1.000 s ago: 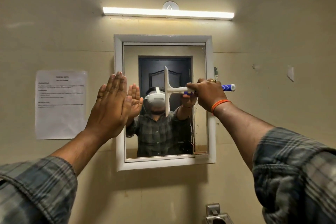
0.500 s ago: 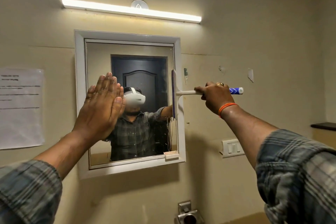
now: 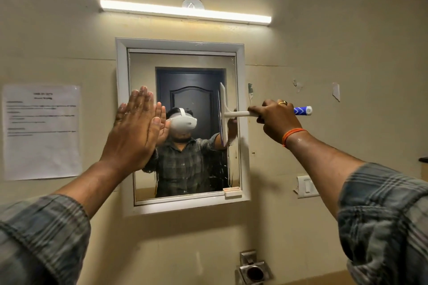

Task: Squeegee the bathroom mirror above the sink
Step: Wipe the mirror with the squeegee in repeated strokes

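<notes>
A white-framed mirror [image 3: 122, 104] hangs on the beige wall. My right hand [image 3: 275, 120] grips the handle of a white squeegee [image 3: 223, 113] with a blue end, held level. Its blade stands upright against the glass near the mirror's right edge. My left hand [image 3: 134, 132] is flat, fingers together and pointing up, pressed against the left part of the glass. Water streaks run down the lower right of the mirror. The sink is out of view.
A tube light [image 3: 185, 12] glows above the mirror. A printed sheet [image 3: 41, 132] is taped to the wall at left. A switch plate [image 3: 306, 186] sits at right, and a metal fitting [image 3: 253, 268] juts out below the mirror.
The squeegee went from the middle of the glass to the right edge. My view swung right, then back towards the mirror. My left hand stayed flat on the glass.
</notes>
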